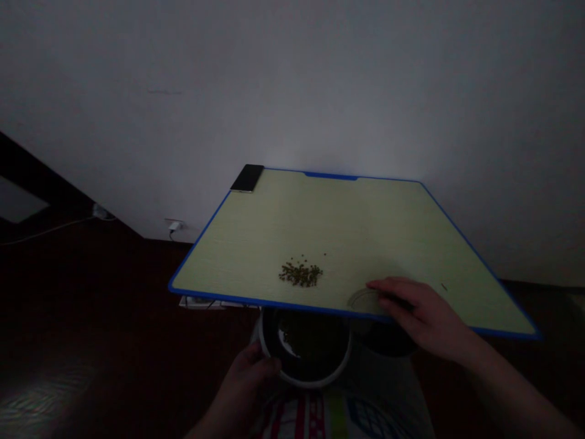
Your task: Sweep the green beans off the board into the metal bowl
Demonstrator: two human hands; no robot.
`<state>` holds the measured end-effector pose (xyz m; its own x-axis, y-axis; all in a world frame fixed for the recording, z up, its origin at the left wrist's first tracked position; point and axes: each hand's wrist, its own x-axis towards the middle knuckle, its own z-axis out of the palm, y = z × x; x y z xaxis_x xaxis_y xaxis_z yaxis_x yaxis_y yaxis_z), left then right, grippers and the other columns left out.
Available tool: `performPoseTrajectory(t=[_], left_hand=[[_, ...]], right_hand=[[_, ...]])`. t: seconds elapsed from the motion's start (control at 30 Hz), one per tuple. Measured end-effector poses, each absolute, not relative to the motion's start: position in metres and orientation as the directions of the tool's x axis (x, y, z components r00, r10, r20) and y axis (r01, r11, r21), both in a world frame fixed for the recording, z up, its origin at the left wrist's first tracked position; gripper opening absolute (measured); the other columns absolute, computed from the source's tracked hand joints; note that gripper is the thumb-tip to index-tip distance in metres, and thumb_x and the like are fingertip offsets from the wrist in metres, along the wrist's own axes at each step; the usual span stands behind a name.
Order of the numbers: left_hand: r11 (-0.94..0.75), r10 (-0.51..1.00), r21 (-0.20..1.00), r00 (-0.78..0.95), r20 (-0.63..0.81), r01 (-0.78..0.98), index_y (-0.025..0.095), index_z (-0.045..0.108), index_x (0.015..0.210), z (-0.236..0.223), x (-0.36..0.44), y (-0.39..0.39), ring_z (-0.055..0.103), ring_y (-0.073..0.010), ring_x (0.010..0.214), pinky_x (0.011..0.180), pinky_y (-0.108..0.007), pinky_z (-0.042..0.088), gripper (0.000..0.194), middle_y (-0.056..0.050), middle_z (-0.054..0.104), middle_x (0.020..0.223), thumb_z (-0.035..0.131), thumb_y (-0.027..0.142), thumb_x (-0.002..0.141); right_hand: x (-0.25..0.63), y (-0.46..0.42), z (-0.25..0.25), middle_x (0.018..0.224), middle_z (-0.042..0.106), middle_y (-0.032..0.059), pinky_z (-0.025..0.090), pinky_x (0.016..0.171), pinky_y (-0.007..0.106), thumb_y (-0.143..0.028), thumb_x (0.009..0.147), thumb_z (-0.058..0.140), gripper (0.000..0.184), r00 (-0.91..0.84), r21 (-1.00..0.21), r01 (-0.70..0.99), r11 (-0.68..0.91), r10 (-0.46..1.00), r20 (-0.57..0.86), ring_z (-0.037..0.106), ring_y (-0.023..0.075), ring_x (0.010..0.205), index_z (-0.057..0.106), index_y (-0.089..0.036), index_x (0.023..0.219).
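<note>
My left hand [249, 372] grips the left rim of a round bowl [315, 384] with a pale rim and dark inside, low at the table's front edge. What lies in the bowl is too dark to make out. My right hand [423, 314] is closed at the front edge of the tabletop, fingers bent around a faint see-through thing with a curved rim [361, 297]; its kind is unclear. Left of that hand, a small heap of brownish-green seeds or beans [301, 274] lies on the board, with a few scattered behind it.
The pale tabletop [356, 219] has a blue edge and stands against a white wall [320, 85]. A black phone [248, 178] lies on its back left corner. A small dark sliver [443, 286] sits at right. A plugged-in charger [175, 226] shows low on the wall.
</note>
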<state>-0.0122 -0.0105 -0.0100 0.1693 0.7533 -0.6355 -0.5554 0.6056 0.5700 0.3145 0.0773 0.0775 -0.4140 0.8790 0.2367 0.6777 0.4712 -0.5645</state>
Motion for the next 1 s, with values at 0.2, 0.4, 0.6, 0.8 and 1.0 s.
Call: performPoseTrajectory(t=[0.2,0.4,0.6,0.8,1.0], left_hand=[[0.552,0.772,0.683,-0.017,-0.635,-0.478,0.016,0.084,0.083,-0.031,-0.029,0.001,0.085,-0.0325,0.078,0.075,-0.039,0.065,0.023,-0.010,0.090,0.081,0.088,0.015,0.061],[0.552,0.764,0.704,-0.069,-0.642,-0.447,0.014,0.083,0.087,-0.047,-0.034,0.018,0.085,-0.0296,0.081,0.072,-0.033,0.063,0.029,-0.011,0.091,0.085,0.092,0.016,0.059],[0.535,0.766,0.713,-0.097,-0.636,-0.453,0.014,0.081,0.096,-0.060,-0.033,0.036,0.086,-0.0306,0.083,0.075,-0.035,0.065,0.037,-0.010,0.090,0.086,0.094,0.019,0.062],[0.540,0.764,0.720,-0.105,-0.636,-0.436,0.016,0.080,0.094,-0.057,-0.027,0.042,0.085,-0.0317,0.080,0.074,-0.038,0.065,0.036,-0.010,0.088,0.082,0.094,0.021,0.062],[0.504,0.782,0.799,-0.218,-0.584,-0.329,0.019,0.079,0.096,-0.031,-0.033,0.021,0.082,-0.0271,0.085,0.080,-0.036,0.064,0.032,-0.009,0.086,0.092,0.094,0.032,0.071]], right_hand=[[0.333,0.076,0.076,0.106,0.087,0.0110,0.069,0.080,0.039,-0.029,0.100,0.056,0.032,-0.334,-0.589,0.702,0.399,0.916,0.222,0.084,0.0268,0.092,0.084,-0.022,0.116],[0.353,0.076,0.067,0.110,0.087,0.0123,0.070,0.086,0.045,-0.037,0.098,0.061,0.033,-0.210,-0.631,0.714,0.304,0.952,0.221,0.084,0.0301,0.097,0.084,-0.021,0.116],[0.365,0.076,0.064,0.106,0.087,0.0120,0.070,0.084,0.046,-0.040,0.095,0.064,0.034,-0.128,-0.685,0.693,0.225,0.973,0.191,0.083,0.0306,0.093,0.085,-0.022,0.114],[0.367,0.079,0.064,0.103,0.087,0.0112,0.070,0.082,0.045,-0.041,0.094,0.064,0.034,-0.123,-0.709,0.672,0.215,0.976,0.180,0.083,0.0292,0.089,0.085,-0.022,0.113],[0.370,0.080,0.063,0.104,0.087,0.0107,0.070,0.078,0.044,-0.043,0.093,0.066,0.034,-0.110,-0.717,0.670,0.191,0.981,0.159,0.084,0.0298,0.089,0.085,-0.023,0.113]])
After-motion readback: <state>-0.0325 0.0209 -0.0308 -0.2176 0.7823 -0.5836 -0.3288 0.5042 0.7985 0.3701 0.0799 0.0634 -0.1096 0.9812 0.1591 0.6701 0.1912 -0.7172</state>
